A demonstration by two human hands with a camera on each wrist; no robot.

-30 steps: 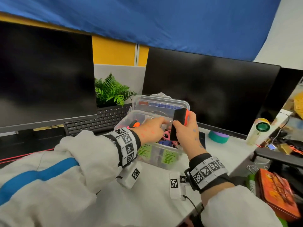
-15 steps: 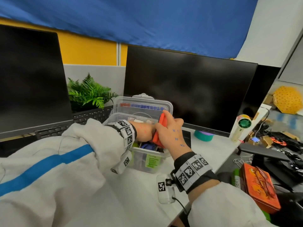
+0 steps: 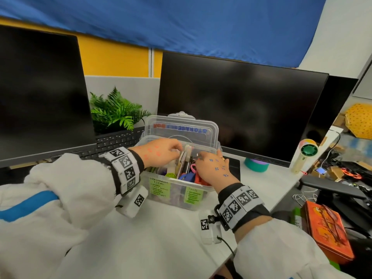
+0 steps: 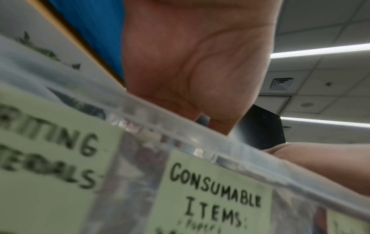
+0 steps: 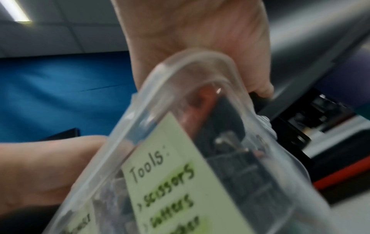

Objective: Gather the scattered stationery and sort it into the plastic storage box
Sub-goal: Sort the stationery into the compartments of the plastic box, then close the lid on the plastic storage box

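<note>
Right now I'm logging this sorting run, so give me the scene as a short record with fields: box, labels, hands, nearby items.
box: clear plastic storage box on the white desk, lid open and leaning back
labels: green notes on the front wall read "Consumable Items" and "Tools"
left hand: left hand reaches into the box; whether it holds anything is hidden
right hand: right hand over the Tools end; grip unclear
nearby: keyboard, plant, handheld fan, orange tin
</note>
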